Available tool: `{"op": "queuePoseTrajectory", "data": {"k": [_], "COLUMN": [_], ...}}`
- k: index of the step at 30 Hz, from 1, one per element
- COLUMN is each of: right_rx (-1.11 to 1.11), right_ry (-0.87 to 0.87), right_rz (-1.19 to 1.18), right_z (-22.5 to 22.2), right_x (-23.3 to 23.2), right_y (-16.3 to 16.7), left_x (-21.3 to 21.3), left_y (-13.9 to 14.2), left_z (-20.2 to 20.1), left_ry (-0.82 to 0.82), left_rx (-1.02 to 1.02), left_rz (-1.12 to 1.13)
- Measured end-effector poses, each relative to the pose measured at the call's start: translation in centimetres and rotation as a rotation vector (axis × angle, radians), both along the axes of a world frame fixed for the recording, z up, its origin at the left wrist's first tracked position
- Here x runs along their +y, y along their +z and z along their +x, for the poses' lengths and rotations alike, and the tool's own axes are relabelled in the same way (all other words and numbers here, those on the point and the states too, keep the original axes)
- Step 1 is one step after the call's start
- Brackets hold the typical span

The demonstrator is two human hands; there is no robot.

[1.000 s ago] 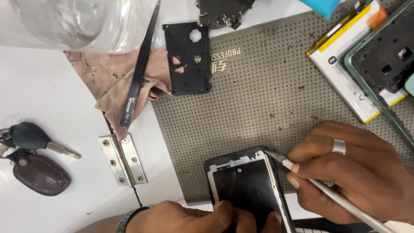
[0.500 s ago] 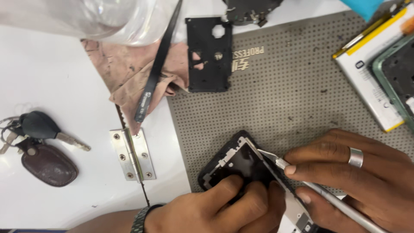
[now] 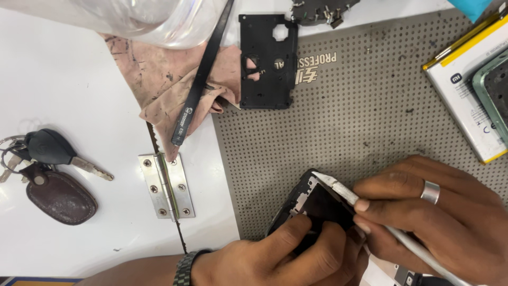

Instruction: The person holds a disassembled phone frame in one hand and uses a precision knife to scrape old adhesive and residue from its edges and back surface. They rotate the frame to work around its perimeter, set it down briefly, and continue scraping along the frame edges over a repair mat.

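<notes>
Two hands at work on one opened phone body [image 3: 317, 204], low on the grey perforated mat [image 3: 370, 116], near its left edge. The left hand [image 3: 288, 257] comes in from below, fingers pressed down on the dark frame and pinning it flat. The right hand [image 3: 444, 217], a ring on one finger, is closed in a pen-like pinch on a slim white pry tool [image 3: 338, 188], whose tip rests on the frame's upper right edge.

Handling, as judged: the phone body looks light, stiff and thin, with small exposed parts inside (likely fragile, so pressure belongs on the rim, not the middle). Best hold is along the long side rails; the smooth back would probably slide on the mat if not pinned.

Edges and room: open mat above and to the right of the hands. Further up lies a black inner plate [image 3: 267, 61], part on the mat, part on a stained pink cloth [image 3: 159, 85], with black tweezers [image 3: 201, 79] slanting across the cloth. At far right, a battery pack with yellow edging [image 3: 463, 100] and a green-rimmed shell [image 3: 495, 90], well apart from the work. Left of the mat, on the white table [image 3: 69, 90]: a steel hinge [image 3: 165, 185] just beside the mat's edge, and a car key with leather fob [image 3: 50, 169] further off. A clear plastic container [image 3: 132, 18] sits at the top.
</notes>
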State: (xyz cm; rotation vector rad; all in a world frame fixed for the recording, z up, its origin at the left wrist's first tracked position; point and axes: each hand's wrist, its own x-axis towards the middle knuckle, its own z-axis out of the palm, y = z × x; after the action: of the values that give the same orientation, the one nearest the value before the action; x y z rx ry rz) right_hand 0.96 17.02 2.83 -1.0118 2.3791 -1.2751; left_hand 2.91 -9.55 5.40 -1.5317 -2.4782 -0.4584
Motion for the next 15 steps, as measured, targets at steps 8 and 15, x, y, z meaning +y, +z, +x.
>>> {"op": "queuePoseTrajectory", "data": {"k": [8,15], "right_rx": [-0.129,-0.042], "right_ry": [-0.092,-0.020], "right_rz": [-0.057,-0.145], "right_z": [0.44,0.16], "right_x": [-0.07,0.08], "right_y": [0.42,-0.11], "left_x": [0.05,-0.16], "left_y": [-0.12,0.02], "left_z": [0.79,0.35], "left_ry": [0.051,0.051], "left_rx": [-0.079,-0.052], "left_rz": [0.031,0.036]}}
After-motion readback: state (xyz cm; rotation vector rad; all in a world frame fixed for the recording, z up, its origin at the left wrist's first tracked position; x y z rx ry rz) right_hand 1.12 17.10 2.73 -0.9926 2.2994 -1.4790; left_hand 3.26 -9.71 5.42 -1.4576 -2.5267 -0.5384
